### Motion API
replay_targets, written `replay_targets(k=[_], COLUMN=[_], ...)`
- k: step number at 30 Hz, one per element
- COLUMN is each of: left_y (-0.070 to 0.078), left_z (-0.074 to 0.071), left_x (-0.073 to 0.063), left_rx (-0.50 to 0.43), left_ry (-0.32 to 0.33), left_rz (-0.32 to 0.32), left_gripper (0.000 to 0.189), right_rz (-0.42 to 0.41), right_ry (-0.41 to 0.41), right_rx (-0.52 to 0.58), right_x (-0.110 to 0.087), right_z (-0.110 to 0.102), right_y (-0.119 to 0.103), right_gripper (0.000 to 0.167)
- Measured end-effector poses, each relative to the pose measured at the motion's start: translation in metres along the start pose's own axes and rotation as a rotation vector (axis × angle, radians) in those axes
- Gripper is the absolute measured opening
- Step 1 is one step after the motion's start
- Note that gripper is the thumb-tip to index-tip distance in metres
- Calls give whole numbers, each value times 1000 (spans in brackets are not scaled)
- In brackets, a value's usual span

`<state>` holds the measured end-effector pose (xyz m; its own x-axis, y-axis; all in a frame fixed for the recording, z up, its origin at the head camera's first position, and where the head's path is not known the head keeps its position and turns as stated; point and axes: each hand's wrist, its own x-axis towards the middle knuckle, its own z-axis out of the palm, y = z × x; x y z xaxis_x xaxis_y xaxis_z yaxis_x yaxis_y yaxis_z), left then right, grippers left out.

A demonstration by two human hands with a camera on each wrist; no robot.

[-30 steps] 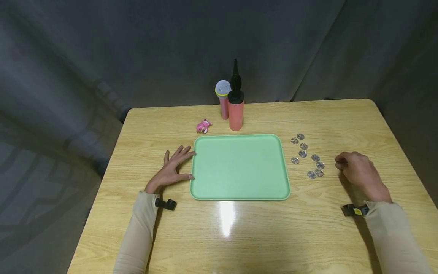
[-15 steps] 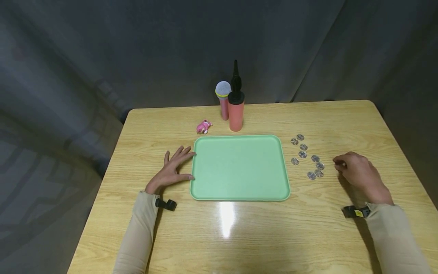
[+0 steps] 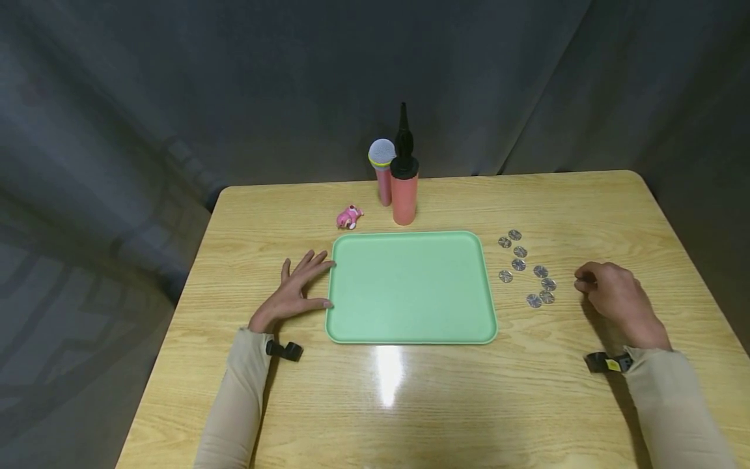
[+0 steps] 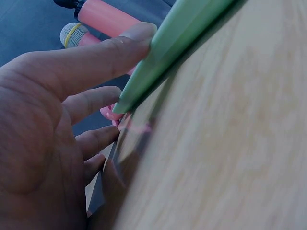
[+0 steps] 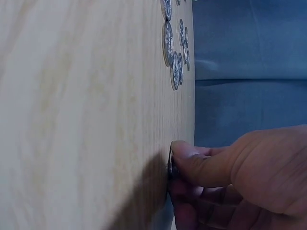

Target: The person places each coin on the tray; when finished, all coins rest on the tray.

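My left hand (image 3: 293,293) is spread, thumb and fingertips touching the left rim of a light green tray (image 3: 410,286). In the left wrist view, the thumb lies against the tray's edge. On the right side of the table, my right hand (image 3: 615,293) pinches a silver coin (image 5: 171,164) between thumb and fingers, close to the tabletop. Most of that coin is hidden by the fingers. Several silver coins (image 3: 518,264) lie flat between the tray and my right hand.
A pink toy microphone (image 3: 383,182) and a pink hand pump (image 3: 404,198) with a black top stand behind the tray. Left of them is a small pink toy figure (image 3: 349,217). The wooden table (image 3: 457,404) backs onto dark curtains (image 3: 293,85).
My right hand has shifted slightly left and then back right, staying low over the table. My left hand, the tray and the loose coins keep their places.
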<state>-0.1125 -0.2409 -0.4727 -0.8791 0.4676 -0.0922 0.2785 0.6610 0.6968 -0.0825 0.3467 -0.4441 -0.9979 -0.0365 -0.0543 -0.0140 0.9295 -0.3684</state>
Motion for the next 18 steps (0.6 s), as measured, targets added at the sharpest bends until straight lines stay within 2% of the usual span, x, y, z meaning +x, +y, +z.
replay_targets(k=[9,18], left_y=[-1,-1], left_z=[0,0], left_x=[0,0], left_rx=[-2,5], left_ry=[-1,3], left_rz=[-2,6], left_gripper=[83,83], right_rz=[31,2], right_ry=[17,48], right_rx=[22,67], right_x=[0,-2], right_z=[0,-4], right_y=[0,6], right_gripper=[11,8])
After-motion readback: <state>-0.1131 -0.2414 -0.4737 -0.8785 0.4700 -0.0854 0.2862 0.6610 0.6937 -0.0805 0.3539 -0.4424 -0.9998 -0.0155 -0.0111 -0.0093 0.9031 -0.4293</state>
